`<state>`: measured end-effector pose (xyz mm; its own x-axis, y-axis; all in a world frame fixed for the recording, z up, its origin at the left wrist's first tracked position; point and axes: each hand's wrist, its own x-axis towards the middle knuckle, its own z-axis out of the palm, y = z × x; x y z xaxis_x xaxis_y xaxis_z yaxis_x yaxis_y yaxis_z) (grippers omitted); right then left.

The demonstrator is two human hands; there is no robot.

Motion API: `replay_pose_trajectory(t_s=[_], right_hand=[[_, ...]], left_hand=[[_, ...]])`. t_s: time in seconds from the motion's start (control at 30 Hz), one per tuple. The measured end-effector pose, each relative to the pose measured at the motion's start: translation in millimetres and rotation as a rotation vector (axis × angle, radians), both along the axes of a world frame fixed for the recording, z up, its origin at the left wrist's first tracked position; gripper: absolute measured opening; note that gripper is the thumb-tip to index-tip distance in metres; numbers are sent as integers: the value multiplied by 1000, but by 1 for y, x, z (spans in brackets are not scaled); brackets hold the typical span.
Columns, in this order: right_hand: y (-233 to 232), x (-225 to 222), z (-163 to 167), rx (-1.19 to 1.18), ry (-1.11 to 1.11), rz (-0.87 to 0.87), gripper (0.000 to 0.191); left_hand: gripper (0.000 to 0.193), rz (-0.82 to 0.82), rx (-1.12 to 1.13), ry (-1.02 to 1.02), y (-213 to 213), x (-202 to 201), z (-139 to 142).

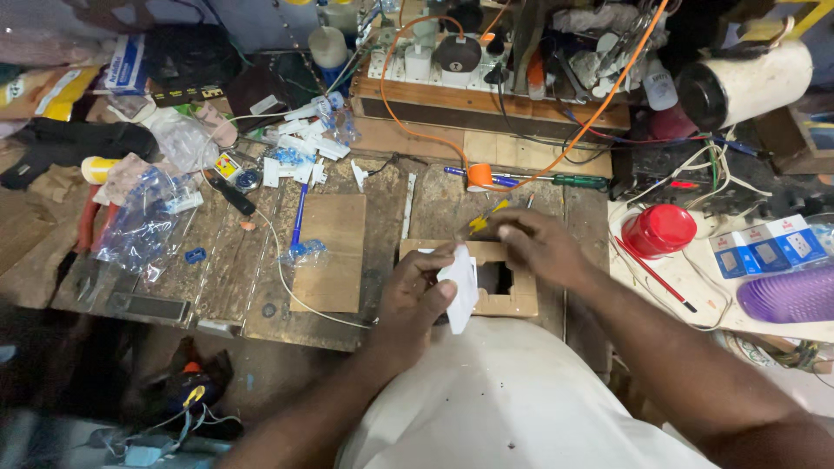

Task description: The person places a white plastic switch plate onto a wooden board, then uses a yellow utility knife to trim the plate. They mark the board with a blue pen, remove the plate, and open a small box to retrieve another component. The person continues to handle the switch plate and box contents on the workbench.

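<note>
At the bench's [261,287] near edge: white switch plate [461,287] pinched upright in left hand [415,300], not yet seated on cut-out wooden box [504,282]; right hand [539,246], fingers curled, steadying box.

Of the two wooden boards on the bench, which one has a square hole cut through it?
The wooden board under the hands, held by the right hand; the plain board to its left is solid.

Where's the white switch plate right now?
Head view, centre: the white switch plate is in the left hand, over the wooden box, beside the right hand.
</note>
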<state>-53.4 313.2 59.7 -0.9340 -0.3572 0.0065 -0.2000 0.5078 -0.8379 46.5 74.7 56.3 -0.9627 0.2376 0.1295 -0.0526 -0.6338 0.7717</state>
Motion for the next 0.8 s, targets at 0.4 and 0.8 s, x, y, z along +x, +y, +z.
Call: replay_pose_trajectory(t_s=[0.4,0.8], right_hand=[[-31,-55,30,758,201,263,32],[-6,-52,15,600,482,139,24]], left_hand=[[35,-378,-174,-19,-19,33,17],[61,-492,-418,-95,-27,29,45]])
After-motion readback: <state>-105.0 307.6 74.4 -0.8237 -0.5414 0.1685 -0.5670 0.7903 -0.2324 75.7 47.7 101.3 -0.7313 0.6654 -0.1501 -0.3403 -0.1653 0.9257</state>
